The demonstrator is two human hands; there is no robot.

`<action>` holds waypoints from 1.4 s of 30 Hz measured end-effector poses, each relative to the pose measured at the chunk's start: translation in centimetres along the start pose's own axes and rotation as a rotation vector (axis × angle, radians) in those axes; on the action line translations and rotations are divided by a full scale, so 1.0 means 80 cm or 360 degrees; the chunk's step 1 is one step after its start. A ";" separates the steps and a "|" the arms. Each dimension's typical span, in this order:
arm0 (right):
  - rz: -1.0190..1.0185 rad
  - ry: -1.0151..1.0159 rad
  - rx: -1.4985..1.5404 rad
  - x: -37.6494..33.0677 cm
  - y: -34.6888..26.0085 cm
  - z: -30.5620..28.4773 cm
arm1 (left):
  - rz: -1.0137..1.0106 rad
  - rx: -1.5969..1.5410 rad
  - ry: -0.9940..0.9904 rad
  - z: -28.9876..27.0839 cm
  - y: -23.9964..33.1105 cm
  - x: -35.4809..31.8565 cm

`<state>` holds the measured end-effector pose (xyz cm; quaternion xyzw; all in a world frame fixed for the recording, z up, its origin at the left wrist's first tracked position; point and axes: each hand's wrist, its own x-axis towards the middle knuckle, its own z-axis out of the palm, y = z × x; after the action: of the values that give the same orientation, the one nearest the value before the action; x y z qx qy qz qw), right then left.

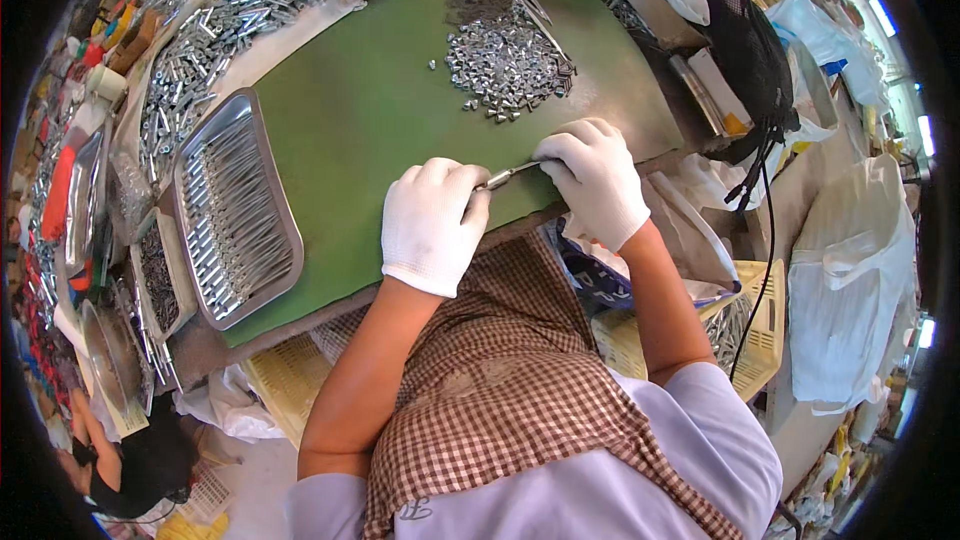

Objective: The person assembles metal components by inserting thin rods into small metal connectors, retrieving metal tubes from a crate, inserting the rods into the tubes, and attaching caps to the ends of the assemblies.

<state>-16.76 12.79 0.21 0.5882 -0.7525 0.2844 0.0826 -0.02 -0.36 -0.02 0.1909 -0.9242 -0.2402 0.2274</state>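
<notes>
Both my hands wear white gloves and meet at the near edge of a green work mat point(380, 110). Between them is a long metal bolt point(508, 175). My left hand point(432, 223) grips its near end. My right hand point(595, 180) pinches its far end with the fingertips. A heap of small metal nuts point(505, 62) lies on the mat beyond my right hand, with a few long bolts beside it. A steel tray point(236, 208) on the mat's left side holds rows of long bolts.
Loose bolts are piled along the back left point(225, 25). Smaller trays and tools crowd the left edge point(150, 280). A black mesh bag point(745, 45) sits at the right. Yellow baskets point(745, 325) stand below the table. A checked apron covers my lap.
</notes>
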 end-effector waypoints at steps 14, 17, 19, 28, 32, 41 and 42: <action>0.0229 0.0144 0.0350 0.012 0.011 -0.004 | 0.0044 0.0037 0.0079 0.001 0.001 -0.001; 0.0649 0.0314 0.0148 0.023 0.048 -0.006 | 0.0044 0.0041 0.0076 0.002 0.003 -0.002; 0.0722 0.0318 -0.0030 0.031 0.068 0.003 | 0.0057 0.0038 0.0110 0.003 0.003 0.000; 0.0653 0.0212 -0.0243 0.040 0.052 0.009 | 0.0063 0.0000 0.0140 0.004 0.001 -0.002; 0.0103 0.0183 0.0143 0.026 -0.004 -0.002 | 0.0058 -0.0003 0.0107 0.002 0.000 -0.001; -0.0102 0.0033 0.0190 0.020 -0.030 0.004 | 0.0068 0.0018 0.0078 0.001 -0.001 0.000; -0.0160 0.0020 0.0162 0.021 -0.032 0.002 | 0.0065 0.0012 0.0064 0.000 -0.001 0.000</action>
<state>-14.83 10.94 1.68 0.6270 -0.7060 0.3215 0.0717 -0.02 -0.38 -0.07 0.1778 -0.9240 -0.2281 0.2501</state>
